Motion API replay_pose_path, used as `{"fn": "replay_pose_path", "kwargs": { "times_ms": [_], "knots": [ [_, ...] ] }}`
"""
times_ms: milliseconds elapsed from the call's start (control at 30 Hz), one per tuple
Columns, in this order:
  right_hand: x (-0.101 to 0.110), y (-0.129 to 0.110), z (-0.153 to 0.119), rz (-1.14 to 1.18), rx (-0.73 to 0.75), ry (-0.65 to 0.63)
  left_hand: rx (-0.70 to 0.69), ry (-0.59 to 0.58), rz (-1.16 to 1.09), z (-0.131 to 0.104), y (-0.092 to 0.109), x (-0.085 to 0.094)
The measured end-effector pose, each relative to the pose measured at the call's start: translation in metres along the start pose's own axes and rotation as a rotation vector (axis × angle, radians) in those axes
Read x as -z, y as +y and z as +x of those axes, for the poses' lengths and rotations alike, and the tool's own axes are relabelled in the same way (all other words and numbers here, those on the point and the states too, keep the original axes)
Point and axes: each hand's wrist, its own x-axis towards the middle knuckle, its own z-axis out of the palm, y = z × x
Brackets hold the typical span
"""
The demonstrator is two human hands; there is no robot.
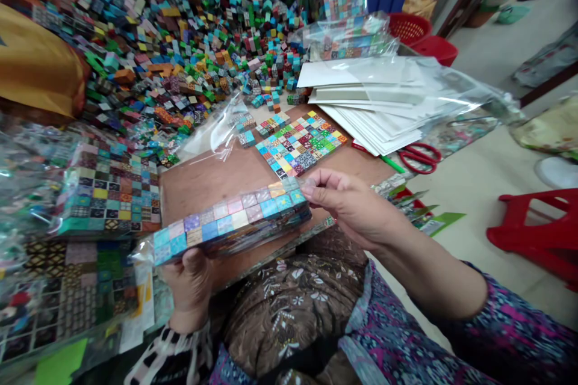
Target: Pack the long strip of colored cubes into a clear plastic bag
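Note:
A clear plastic bag packed with small patterned cubes [235, 219] is held up on its edge above the brown board [194, 177]. My left hand [189, 283] grips its left end from below, the thumb against the near side. At the right end, my right hand [343, 198] pinches the plastic between thumb and fingers. Just beyond the bag lies a flat square of colourful cubes [302, 144], with a smaller block of cubes [272, 124] touching its far left side. A loose empty-looking plastic bag [217, 135] rests on the board's far left.
A big heap of loose cubes [180, 42] fills the back. Bagged cube packs [112, 192] are stacked at left. White cards [365, 102] in plastic lie at right, near red-handled scissors [419, 158] and a green pen [392, 163]. A red stool [537, 228] stands on the floor.

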Motion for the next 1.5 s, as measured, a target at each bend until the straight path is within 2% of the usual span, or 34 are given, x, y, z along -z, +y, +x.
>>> {"fn": "replay_pose_path", "kwargs": {
  "times_ms": [133,233,433,633,833,1033,1267,1400,1500],
  "knots": [
    [0.004,0.0,0.003,0.1,-0.055,-0.06,0.031,0.006,-0.044,-0.001,-0.002,0.0],
    [0.005,0.005,0.003,0.11,-0.024,-0.08,0.04,-0.006,-0.075,-0.002,-0.005,0.0],
    [0.007,0.01,-0.002,-0.063,0.103,-0.084,0.021,-0.038,-0.158,-0.003,-0.003,-0.001],
    [0.009,0.004,-0.003,-0.197,0.128,-0.098,-0.021,-0.025,-0.092,-0.002,-0.002,0.0],
    [0.006,0.007,-0.003,-0.132,0.168,-0.092,-0.043,-0.045,-0.049,-0.002,0.001,0.0],
    [0.01,0.02,0.002,-0.023,0.23,-0.147,-0.026,-0.029,-0.001,-0.004,-0.001,0.002],
    [0.019,0.031,0.006,-0.055,0.316,-0.197,-0.026,-0.044,-0.095,-0.003,-0.002,-0.002],
    [0.027,0.029,0.001,-0.201,0.329,-0.182,-0.028,-0.06,-0.094,-0.003,0.001,-0.003],
    [0.033,0.03,0.001,-0.471,0.457,-0.134,-0.062,-0.042,-0.037,-0.003,0.002,-0.003]
  ]
}}
